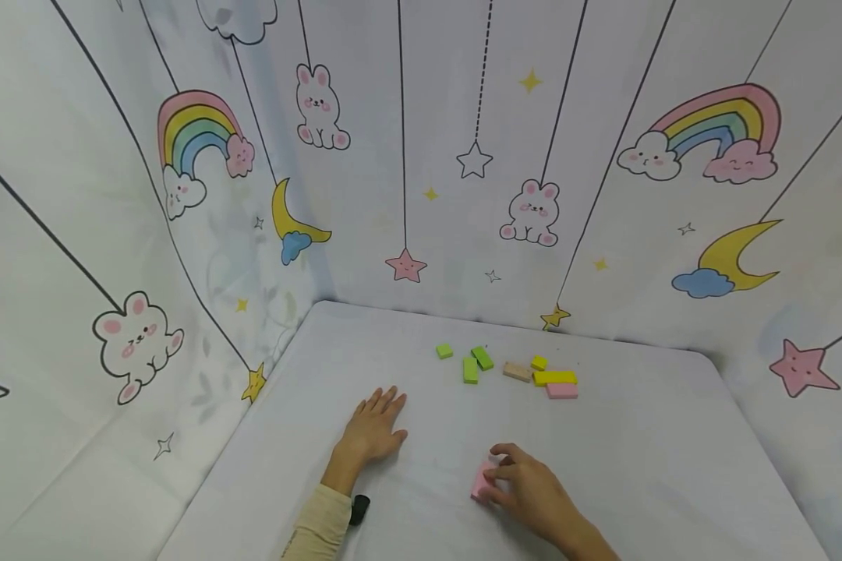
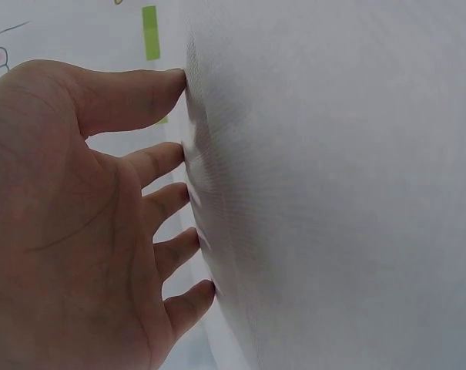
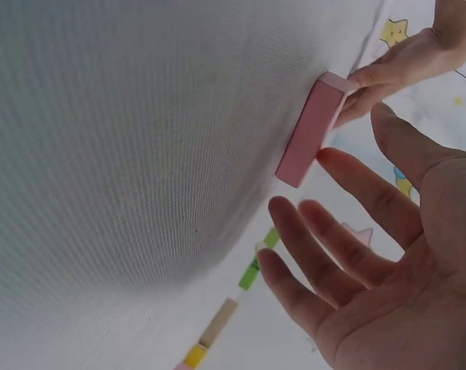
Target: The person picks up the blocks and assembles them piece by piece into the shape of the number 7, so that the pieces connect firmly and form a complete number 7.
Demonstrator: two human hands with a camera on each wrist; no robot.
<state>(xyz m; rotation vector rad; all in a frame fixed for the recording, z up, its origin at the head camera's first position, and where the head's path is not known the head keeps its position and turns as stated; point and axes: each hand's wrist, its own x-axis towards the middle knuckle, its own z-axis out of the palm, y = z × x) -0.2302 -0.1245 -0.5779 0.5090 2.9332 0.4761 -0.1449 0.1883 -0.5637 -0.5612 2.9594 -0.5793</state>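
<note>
Block [image 1: 479, 485], pink and oblong, sits on the white-covered bench [image 1: 645, 444], with the right hand [image 1: 531, 496] at its four o'clock. That hand is unclenched, its fingers spread and loosely bent about the block without closing on it; in the right wrist view the thumb stands clear of the pink sides, while the index fingertip lies so near one edge that contact cannot be told. Toward ten o'clock of the same block, well apart from it, the left hand [image 1: 373, 433] is released, palm down with fingers spread; the left wrist view shows its fingertips and thumb tip resting on the white surface. Its arm wears a beige sleeve [image 1: 320, 523], and a small black object [image 1: 359, 509] shows beside the cuff, between eight and nine o'clock. Farther back, a small green block [image 1: 444, 351] lies past eleven o'clock, and two longer green blocks, one lighter [image 1: 470, 371] and one darker [image 1: 482, 358], sit close together at twelve. Around one o'clock come a wooden block [image 1: 517, 372], a small yellow block [image 1: 539, 363] and a yellow bar [image 1: 555, 378], with a second pink block [image 1: 562, 391] just at the bar's near side. Behind everything hangs white fabric [image 1: 449, 218] printed with rabbits, stars, moons and rainbows.
</note>
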